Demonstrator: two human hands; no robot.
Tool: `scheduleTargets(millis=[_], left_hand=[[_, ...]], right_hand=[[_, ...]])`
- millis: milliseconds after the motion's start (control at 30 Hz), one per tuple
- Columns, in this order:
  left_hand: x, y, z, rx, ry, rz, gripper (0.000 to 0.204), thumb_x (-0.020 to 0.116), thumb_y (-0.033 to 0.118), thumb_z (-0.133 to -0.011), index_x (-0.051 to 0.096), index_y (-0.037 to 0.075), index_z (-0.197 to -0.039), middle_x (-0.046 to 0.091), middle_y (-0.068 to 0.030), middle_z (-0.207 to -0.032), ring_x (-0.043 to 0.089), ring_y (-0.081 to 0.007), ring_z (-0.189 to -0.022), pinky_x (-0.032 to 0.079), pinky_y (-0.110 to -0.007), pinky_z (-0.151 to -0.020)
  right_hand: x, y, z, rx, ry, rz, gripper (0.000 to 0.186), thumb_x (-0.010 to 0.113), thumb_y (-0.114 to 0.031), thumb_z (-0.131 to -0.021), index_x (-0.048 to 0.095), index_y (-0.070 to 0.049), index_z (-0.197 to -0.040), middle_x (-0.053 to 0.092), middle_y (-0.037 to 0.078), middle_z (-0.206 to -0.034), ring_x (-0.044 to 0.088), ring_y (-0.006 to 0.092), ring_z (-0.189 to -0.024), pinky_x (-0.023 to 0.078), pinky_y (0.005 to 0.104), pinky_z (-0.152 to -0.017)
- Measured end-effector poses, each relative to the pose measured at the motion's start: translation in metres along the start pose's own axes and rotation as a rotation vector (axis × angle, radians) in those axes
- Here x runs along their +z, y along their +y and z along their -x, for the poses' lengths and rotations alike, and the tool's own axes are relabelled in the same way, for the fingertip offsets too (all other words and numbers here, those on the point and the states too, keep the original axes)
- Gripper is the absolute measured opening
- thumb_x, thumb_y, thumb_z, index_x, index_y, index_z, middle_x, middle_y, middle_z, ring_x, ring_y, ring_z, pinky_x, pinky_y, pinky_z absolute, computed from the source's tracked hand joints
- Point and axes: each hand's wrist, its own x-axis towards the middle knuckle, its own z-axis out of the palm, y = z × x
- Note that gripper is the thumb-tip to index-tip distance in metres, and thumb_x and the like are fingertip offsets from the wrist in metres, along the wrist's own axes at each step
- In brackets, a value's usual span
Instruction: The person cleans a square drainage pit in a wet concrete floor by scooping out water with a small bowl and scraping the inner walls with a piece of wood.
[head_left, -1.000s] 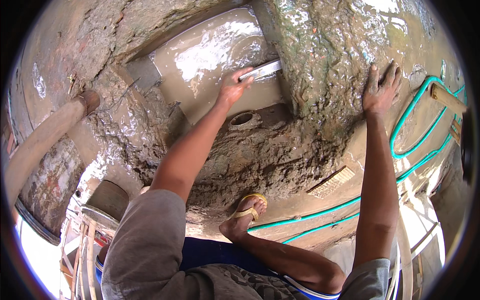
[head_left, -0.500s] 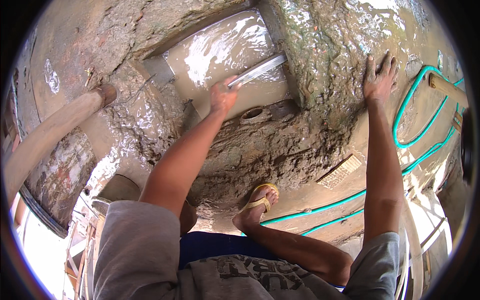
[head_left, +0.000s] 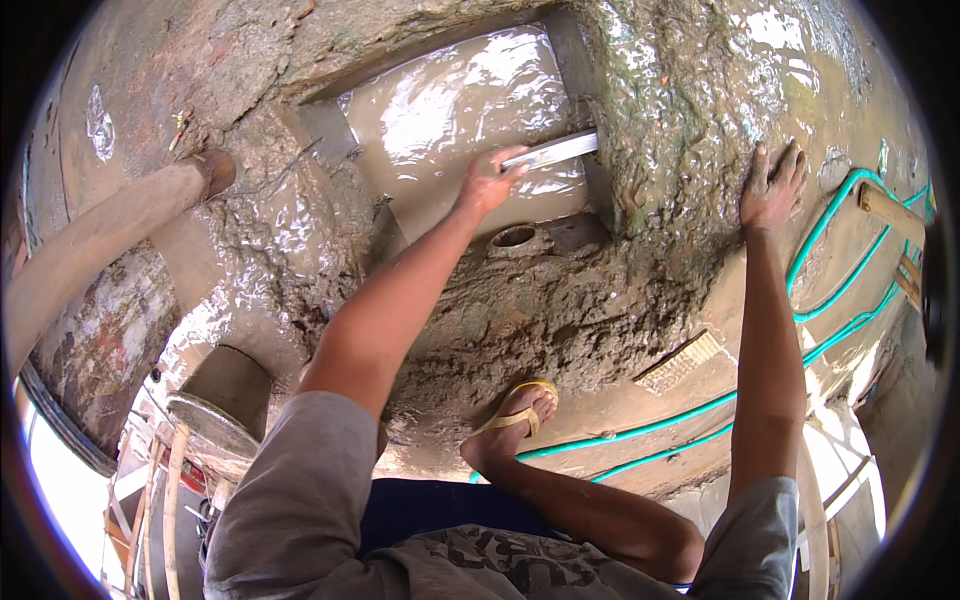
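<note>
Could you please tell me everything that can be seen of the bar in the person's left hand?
The bar is long, narrow and straight-edged, with a pale silvery face that looks like metal. The left hand grips its left end, partly hiding it. It slants slightly upward to the right in the picture, across the wet, muddy recess, its free end at the recess's right side. Whether it touches that side or the wet surface below cannot be told.

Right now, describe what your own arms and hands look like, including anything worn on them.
Both arms wear short, plain grey sleeves: the left sleeve and the right sleeve. Below them the forearms are bare. The left hand and right hand show no gloves, and no watch or bracelet is visible. The right fingers look muddy.
</note>
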Motion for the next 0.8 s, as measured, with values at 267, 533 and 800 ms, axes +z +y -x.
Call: scheduleTargets(millis=[267,533,800], left_hand=[[0.114,-0.014,-0.147,-0.091,-0.209,-0.563,0.031,0.065,0.017,-0.092,0.067,0.008,-0.122,0.072,-0.0113,-0.109,0.068,-0.0213,-0.084,0.056,-0.035,-0.076],[0.111,-0.03,-0.168,-0.397,-0.034,0.072,0.031,0.057,0.017,-0.09,0.071,0.006,-0.115,0.069,-0.0147,-0.116,0.068,-0.03,-0.098,0.053,-0.043,-0.085],[0.051,0.066,-0.026,-0.44,0.061,0.113,0.048,0.071,0.027,-0.091,0.057,0.004,-0.131,0.07,-0.0051,-0.11,0.069,-0.0152,-0.086,0.05,-0.034,-0.076]], right_hand=[[-0.001,-0.018,0.004,-0.002,-0.064,-0.019,0.079,0.047,-0.063,-0.093,0.029,-0.016,-0.154,0.022,0.014,-0.161,0.017,0.0372,-0.149,0.01,0.0615,-0.117],[-0.001,-0.024,0.003,-0.019,-0.064,-0.038,0.081,0.045,-0.064,-0.092,0.028,-0.016,-0.155,0.021,0.016,-0.161,0.018,0.0387,-0.148,0.011,0.0621,-0.116],[-0.007,-0.007,0.006,0.033,-0.071,0.07,0.085,0.043,-0.069,-0.091,0.026,-0.016,-0.156,0.019,0.015,-0.162,0.015,0.0366,-0.15,0.01,0.0617,-0.117]])
